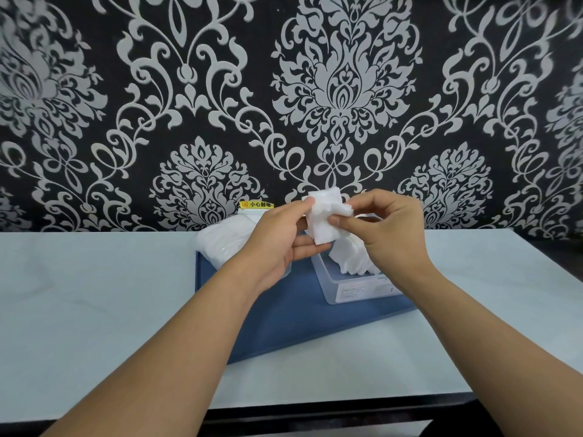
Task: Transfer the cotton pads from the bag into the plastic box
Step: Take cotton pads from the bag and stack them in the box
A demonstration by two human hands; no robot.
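Two bare hands, met near the middle of the frame. Left hand (pixel 281 238) cupped, thumb pinching a small stack of cotton pads (pixel 325 216). Right hand (pixel 388 228) pinching the same stack from the other side. Pads soft, white, square, a bit fluffy at the edges. More cotton pads in the box (pixel 353 258) just below, leaning like a fan. Plastic box (pixel 356 287) see-through, with rounded corners and a label on its front wall. Bag (pixel 220 244) clear and crinkly, stuffed white, left of the box behind the left hand. Both on a smooth blue tray (pixel 284 326). Pale, shiny table (pixel 94 294) underneath. Black wallpaper (pixel 284 89) with curly silver flowers across the top. Tiny yellow sticker (pixel 256 204) above the bag.
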